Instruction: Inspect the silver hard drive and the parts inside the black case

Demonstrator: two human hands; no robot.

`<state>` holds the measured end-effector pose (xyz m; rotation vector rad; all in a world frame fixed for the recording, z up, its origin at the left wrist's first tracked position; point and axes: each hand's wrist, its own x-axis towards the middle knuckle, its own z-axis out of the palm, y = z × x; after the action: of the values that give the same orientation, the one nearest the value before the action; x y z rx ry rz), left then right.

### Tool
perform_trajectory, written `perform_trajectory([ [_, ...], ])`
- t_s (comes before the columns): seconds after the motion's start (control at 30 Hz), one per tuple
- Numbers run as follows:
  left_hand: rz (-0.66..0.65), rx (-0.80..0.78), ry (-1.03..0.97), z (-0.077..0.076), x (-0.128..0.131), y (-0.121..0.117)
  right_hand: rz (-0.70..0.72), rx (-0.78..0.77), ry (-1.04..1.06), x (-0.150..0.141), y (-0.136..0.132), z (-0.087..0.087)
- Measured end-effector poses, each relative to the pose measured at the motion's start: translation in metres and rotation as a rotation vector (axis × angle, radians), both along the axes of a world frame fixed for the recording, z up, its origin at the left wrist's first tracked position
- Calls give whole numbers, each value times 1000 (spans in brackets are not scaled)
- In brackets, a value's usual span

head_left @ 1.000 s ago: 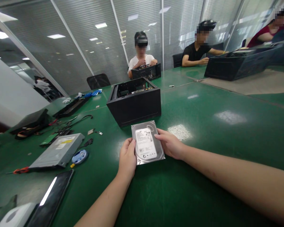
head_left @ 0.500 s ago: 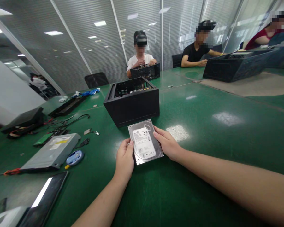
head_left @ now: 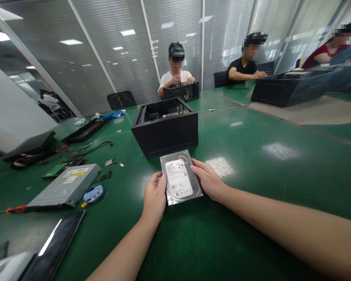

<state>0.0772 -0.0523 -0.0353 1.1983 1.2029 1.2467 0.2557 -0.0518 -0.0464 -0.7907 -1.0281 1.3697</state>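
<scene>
Between my two hands is a silver hard drive, its white label facing up toward me. My left hand grips its left edge, thumb on top. The right edge is pinched by my right hand, with the thumb at the rim and fingers partly hidden behind. Just beyond the drive stands a black computer case, open at the top, with circuit parts showing inside. Whether the drive touches the table or is held above it, I cannot tell.
On the green table at left lie an optical drive, a screwdriver, a round blue object, cables and a dark glossy slab. Across sit people with computer cases.
The view has tilted slightly, so the scene sits a little lower. At the right, the person in black has shifted an arm by their case. My grip on the hard drive stays the same.
</scene>
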Motion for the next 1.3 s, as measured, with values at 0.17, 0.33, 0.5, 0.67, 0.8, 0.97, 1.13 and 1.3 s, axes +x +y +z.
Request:
perform_trajectory([
  [0.17,0,-25,-55,6,3,-3,13,57,-49,2,1,-1],
  [0.33,-9,-20,-47,7,4,-4,6,132,-161,6,2,-2],
  [0.5,-18,-15,-40,6,3,-4,-9,128,-177,5,3,-4],
  [0.67,-15,-17,-27,4,3,-3,-8,98,-166,4,3,-5],
  [0.8,-14,-20,-20,6,4,-4,-24,83,-165,3,3,-6],
  [0.97,-18,-22,-20,7,3,-5,-37,72,-168,2,3,-4],
  [1.13,-14,-16,-57,0,0,-2,-37,38,-131,2,1,-1],
  [1.3,-36,-26,-189,-5,0,0,-24,9,-3,1,4,-6],
])
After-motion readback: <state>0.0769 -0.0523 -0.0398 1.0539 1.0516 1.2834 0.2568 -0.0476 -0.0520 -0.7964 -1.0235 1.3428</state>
